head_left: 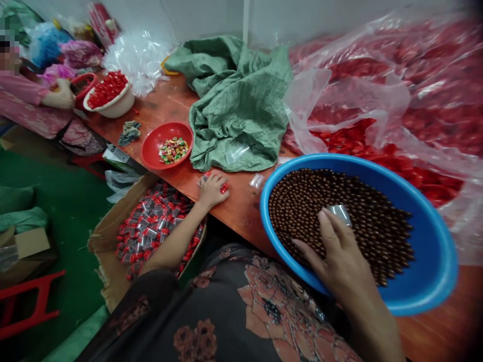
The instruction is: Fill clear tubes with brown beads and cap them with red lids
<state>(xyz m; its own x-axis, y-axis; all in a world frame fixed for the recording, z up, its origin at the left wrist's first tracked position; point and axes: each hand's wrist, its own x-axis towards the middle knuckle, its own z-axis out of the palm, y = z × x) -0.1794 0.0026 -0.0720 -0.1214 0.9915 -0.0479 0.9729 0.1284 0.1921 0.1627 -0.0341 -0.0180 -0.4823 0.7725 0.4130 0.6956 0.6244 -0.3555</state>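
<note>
My right hand (341, 259) is over a blue basin (433, 271) of small shiny brown balls (302, 201). Its fingers are closed on a small clear plastic container (340, 215), which is held close above the balls. At the table's front edge, my left hand (214, 191) rests with curled fingers around a small red piece (224, 188), probably a cap; the palm side is hidden. A small clear container (256, 181) lies on the table between my hands. Below my left forearm, a cardboard box (109, 266) holds many small dark-filled containers with red ends (151, 226).
A red bowl (149, 146) holds wrapped sweets. Behind it lies a green woven sack (241, 115). A large clear bag (377, 95) of red pieces stands behind the basin. At left, a co-worker's hand (65, 95) is beside a white bowl (116, 105) of red pieces.
</note>
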